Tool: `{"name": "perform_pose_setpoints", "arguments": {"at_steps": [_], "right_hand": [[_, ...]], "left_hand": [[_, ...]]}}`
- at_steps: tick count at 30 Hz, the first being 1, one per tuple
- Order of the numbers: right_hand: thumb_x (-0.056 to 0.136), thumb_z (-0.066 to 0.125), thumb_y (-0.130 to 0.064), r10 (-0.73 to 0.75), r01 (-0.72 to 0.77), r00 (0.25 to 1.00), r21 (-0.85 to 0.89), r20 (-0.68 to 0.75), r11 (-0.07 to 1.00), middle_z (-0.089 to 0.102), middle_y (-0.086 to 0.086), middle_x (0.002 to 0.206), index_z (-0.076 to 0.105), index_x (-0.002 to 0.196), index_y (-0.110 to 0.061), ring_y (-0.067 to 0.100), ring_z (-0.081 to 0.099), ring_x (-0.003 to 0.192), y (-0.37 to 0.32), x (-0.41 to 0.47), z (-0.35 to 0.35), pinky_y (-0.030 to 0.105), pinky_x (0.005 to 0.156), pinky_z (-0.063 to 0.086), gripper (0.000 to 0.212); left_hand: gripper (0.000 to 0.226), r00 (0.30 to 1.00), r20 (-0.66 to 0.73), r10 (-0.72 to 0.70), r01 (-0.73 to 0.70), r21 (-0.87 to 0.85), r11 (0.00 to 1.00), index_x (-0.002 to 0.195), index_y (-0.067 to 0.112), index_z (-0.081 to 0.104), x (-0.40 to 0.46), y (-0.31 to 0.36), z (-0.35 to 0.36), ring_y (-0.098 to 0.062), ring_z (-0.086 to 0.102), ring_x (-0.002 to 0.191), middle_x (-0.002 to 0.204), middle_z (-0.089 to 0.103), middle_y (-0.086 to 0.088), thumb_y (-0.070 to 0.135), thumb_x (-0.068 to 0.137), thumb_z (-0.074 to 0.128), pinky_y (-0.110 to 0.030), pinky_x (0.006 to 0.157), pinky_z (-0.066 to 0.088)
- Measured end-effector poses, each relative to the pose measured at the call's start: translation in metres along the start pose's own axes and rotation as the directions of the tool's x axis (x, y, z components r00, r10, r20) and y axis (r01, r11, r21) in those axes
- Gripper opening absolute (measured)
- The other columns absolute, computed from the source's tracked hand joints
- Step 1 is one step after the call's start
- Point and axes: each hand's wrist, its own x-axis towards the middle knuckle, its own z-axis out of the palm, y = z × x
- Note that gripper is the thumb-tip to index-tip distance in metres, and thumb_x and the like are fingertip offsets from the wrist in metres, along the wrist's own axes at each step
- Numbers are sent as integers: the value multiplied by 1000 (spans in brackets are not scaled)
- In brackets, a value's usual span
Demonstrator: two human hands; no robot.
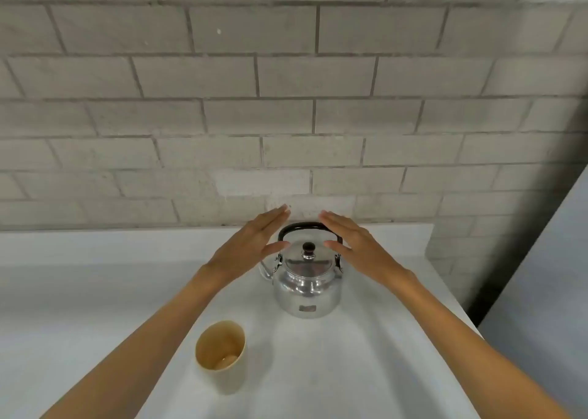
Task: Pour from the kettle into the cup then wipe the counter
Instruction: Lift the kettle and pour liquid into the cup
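- Kettle (307, 286): upright near the counter's (79, 291) rear edge, lid on, handle raised.
- Cup (221, 353): upright, nearer the front edge.
- Left hand (254, 239) and right hand (353, 240): flat, fingers extended, flanking the handle.

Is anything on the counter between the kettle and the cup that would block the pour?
Nothing visible does. Only bare counter lies between the kettle and the cup. Both hands hover open beside the kettle's handle.
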Motion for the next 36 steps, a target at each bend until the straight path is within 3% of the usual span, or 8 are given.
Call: {"name": "perform_pose_setpoints", "arguments": {"at_steps": [5,9,12,15,20,27,31,36], "right_hand": [[94,51,-35,-17,16,1000,90,7,996,21,-19,152,29,143,-38,-2,14,142,11,17,11,19,115,11,54],[88,61,-30,1,33,994,317,-106,948,39,-18,143,46,135,-33,-14,30,132,15,24,17,3,107,21,49],[85,66,-24,69,12,985,456,-160,890,55,-13,133,58,125,-32,-10,47,122,16,27,21,5,102,33,41],[84,68,-21,128,-10,971,502,-201,865,67,-13,114,64,114,-35,-5,60,106,18,30,25,8,91,43,34],[82,70,-16,150,15,960,581,-234,814,73,-5,103,71,104,-23,9,67,98,18,32,29,19,87,51,24],[82,69,-11,171,28,944,581,-284,813,73,-5,100,71,101,-21,9,67,96,5,24,29,22,87,51,22],[82,69,-13,165,56,930,567,-330,821,73,-8,97,71,97,-25,6,67,93,-11,18,19,18,84,50,20],[83,68,-14,120,112,918,536,-378,837,72,-11,95,70,98,-26,3,66,90,-37,7,-5,12,80,49,19]], "left_hand": [[68,979,193,-71,123,-273,954,150,21,12,24,-5,26,4,7,139,152,5,18,41,94,45,-15,115,8],[69,960,217,-175,262,-486,834,148,30,21,32,-10,42,6,30,126,143,24,22,48,88,50,-11,105,22],[63,950,174,-259,311,-593,742,142,29,37,33,-8,50,5,46,115,131,47,19,47,84,55,1,91,32],[38,936,148,-320,333,-665,668,127,28,55,36,-8,55,-1,62,96,109,66,9,32,89,59,-20,88,47],[26,922,167,-350,337,-790,512,115,14,64,36,-1,48,-25,65,103,108,69,-12,21,90,59,-47,95,52],[25,922,164,-352,345,-761,549,113,9,66,33,9,34,-31,63,99,101,69,-17,18,89,60,-50,97,48],[21,929,128,-347,319,-752,576,106,7,67,33,19,17,-21,60,84,95,67,-19,19,89,61,-46,88,48],[25,938,84,-336,272,-780,563,107,7,66,31,36,-16,-37,64,97,98,68,-23,22,88,62,-53,95,48]]}}
